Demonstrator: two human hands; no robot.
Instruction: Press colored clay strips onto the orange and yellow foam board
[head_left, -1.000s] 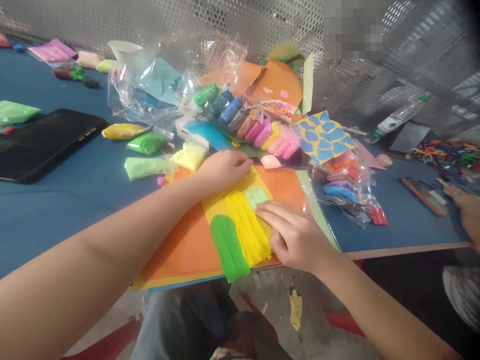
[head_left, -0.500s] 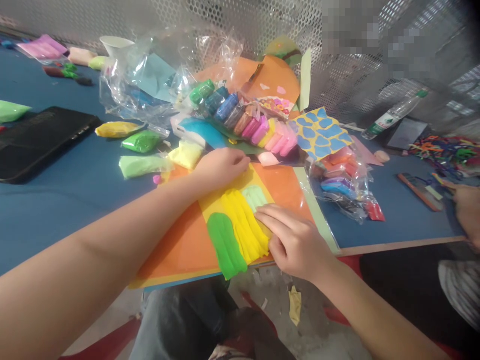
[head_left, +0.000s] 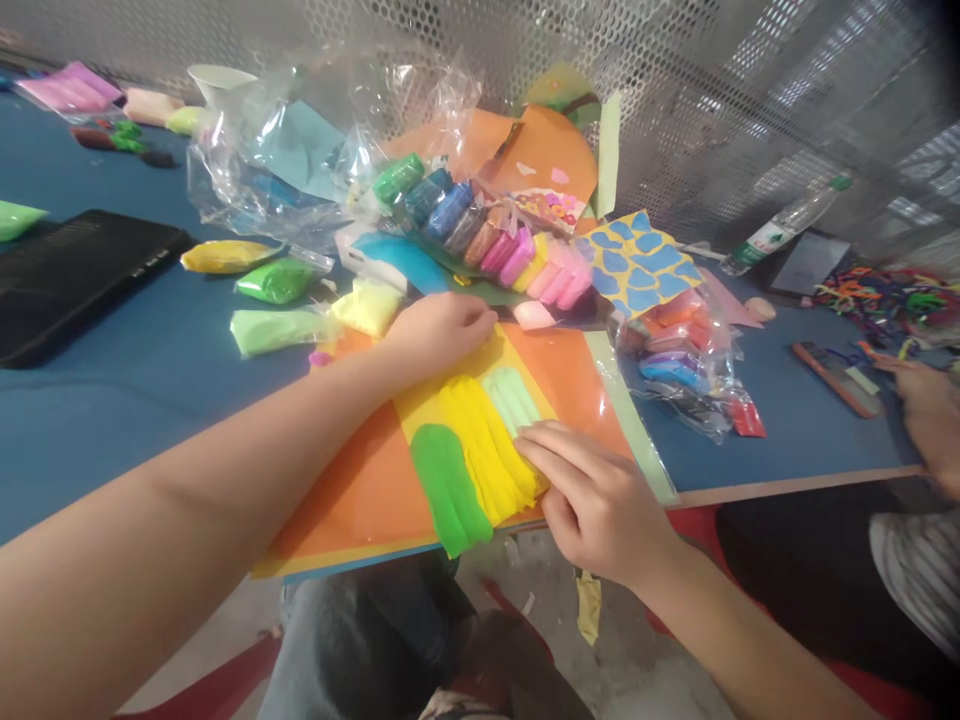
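Strips of modelling clay lie side by side on a yellow card (head_left: 420, 403): green clay (head_left: 450, 490), bright yellow clay (head_left: 487, 450) and a short pale green piece (head_left: 511, 398). Beneath the card is an orange sheet (head_left: 360, 480) at the table's front edge. My right hand (head_left: 604, 495) presses its outstretched fingertips on the clay, by the lower end of the pale green piece. It grips nothing visible. My left hand (head_left: 439, 328) rests at the card's upper edge, its fingers mostly hidden behind the back of the hand.
Packets of coloured clay (head_left: 487, 235) lie behind the card, beside crumpled clear plastic (head_left: 240, 180). A blue-patterned yellow card (head_left: 637, 262) and another clay bag (head_left: 679, 365) are at right. A bottle (head_left: 784, 230) leans at the back. Another person's hand (head_left: 926, 410) is at far right.
My right fingertips have shifted slightly down along the clay, and more of the pale green piece shows. My left hand stays in place. The whole view has moved a little.
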